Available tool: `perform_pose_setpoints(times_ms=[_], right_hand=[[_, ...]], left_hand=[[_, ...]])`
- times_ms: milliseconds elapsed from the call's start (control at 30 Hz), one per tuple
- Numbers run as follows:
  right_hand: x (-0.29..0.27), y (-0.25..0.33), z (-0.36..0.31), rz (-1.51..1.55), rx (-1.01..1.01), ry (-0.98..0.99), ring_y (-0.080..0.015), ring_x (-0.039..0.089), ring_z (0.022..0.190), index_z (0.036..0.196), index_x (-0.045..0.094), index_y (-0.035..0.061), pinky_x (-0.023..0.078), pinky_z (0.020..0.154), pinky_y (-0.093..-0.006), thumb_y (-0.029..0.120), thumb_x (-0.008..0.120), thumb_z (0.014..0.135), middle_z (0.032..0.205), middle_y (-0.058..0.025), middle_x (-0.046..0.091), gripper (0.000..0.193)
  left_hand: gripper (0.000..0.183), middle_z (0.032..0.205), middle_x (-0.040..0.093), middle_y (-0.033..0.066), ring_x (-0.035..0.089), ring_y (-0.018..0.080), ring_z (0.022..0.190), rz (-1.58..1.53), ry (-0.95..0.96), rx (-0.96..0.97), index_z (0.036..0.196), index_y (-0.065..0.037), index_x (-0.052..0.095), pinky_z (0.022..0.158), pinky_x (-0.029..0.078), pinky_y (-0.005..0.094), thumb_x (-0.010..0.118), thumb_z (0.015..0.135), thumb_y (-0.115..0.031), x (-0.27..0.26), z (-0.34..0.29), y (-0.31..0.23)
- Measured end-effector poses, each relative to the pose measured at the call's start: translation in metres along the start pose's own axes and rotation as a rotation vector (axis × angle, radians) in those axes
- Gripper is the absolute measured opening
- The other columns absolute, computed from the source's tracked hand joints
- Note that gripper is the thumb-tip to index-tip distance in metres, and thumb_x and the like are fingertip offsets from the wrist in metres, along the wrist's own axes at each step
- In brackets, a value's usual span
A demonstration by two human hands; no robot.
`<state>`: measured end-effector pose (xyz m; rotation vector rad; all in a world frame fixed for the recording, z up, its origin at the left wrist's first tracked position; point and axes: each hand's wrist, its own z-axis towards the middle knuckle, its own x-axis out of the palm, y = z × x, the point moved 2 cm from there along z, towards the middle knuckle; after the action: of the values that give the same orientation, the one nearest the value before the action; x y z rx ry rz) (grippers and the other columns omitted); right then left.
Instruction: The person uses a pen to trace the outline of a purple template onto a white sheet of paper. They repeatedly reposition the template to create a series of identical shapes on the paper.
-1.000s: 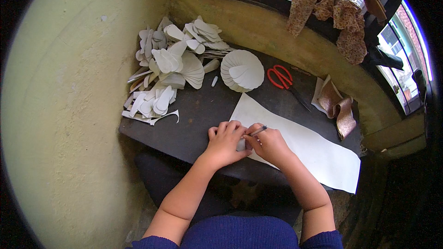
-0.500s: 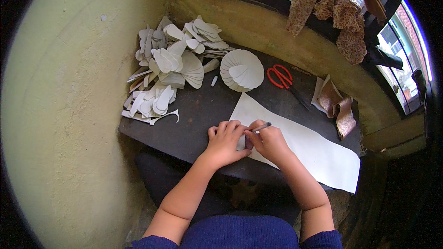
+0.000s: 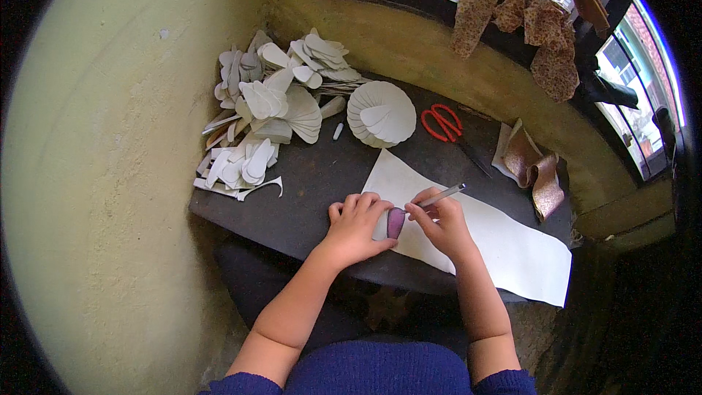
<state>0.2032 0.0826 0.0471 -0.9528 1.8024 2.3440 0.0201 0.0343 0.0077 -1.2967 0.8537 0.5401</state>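
Observation:
A long white sheet point(image 3: 475, 238) with a curved edge slants across the dark table. On its left end lies a small rounded template point(image 3: 395, 224), purple where it shows; the rest is under my left hand. My left hand point(image 3: 358, 225) rests over it with fingers spread, fingertips and thumb pressing near its two ends. In my right hand point(image 3: 441, 225) is a grey pen point(image 3: 444, 194), pinched between thumb and fingers, tip close to the template's right edge.
Behind the sheet stand a round fan of cut white pieces point(image 3: 381, 113) and red-handled scissors point(image 3: 443, 123). A heap of cut white shapes point(image 3: 263, 99) fills the table's left end, near a small white stick point(image 3: 338, 131). Brownish shiny strips point(image 3: 537, 168) lie at right.
My right hand has moved right, away from my left hand, and the pen leans lower. More of the purple template now shows. My left hand stays put.

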Motion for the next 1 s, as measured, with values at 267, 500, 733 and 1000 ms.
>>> perform_pose_setpoints(times_ms=[267,500,733,1000], right_hand=[[0.007,-0.006,-0.002,0.003,0.019,0.036,-0.0187,0.070,0.079,0.095,0.061,-0.0023,0.055,0.068,-0.0290,0.007,0.068,0.091,0.088,-0.0099,0.066,0.012],[0.016,0.001,0.011,-0.250,-0.151,0.154,-0.0348,0.068,0.072,0.092,0.056,0.0083,0.053,0.062,-0.0415,0.020,0.070,0.089,0.078,-0.0134,0.068,0.019],[0.018,0.002,0.013,-0.320,-0.170,0.155,-0.0348,0.067,0.070,0.092,0.056,0.0088,0.052,0.061,-0.0419,0.022,0.071,0.088,0.074,-0.0132,0.067,0.021],[0.020,0.007,0.016,-0.374,-0.149,0.160,-0.0358,0.067,0.073,0.092,0.056,0.0078,0.051,0.061,-0.0443,0.023,0.068,0.089,0.079,-0.0142,0.066,0.019]], left_hand=[[0.070,0.129,0.046,0.0071,0.038,0.0288,0.127,-0.020,0.016,-0.001,0.130,-0.021,0.054,0.099,0.027,0.0482,0.081,0.070,-0.044,-0.001,0.001,0.001],[0.079,0.133,0.043,0.0078,0.036,0.0282,0.130,-0.011,-0.001,-0.038,0.136,-0.015,0.046,0.102,0.027,0.0510,0.081,0.070,-0.041,0.005,0.000,-0.001],[0.089,0.140,0.039,0.0112,0.033,0.0307,0.133,-0.004,-0.016,-0.076,0.140,-0.008,0.040,0.104,0.025,0.0529,0.080,0.070,-0.044,0.005,-0.003,-0.001],[0.089,0.140,0.039,0.0113,0.033,0.0311,0.132,-0.001,-0.009,-0.079,0.140,-0.007,0.041,0.103,0.025,0.0528,0.080,0.070,-0.045,0.004,-0.002,-0.001]])
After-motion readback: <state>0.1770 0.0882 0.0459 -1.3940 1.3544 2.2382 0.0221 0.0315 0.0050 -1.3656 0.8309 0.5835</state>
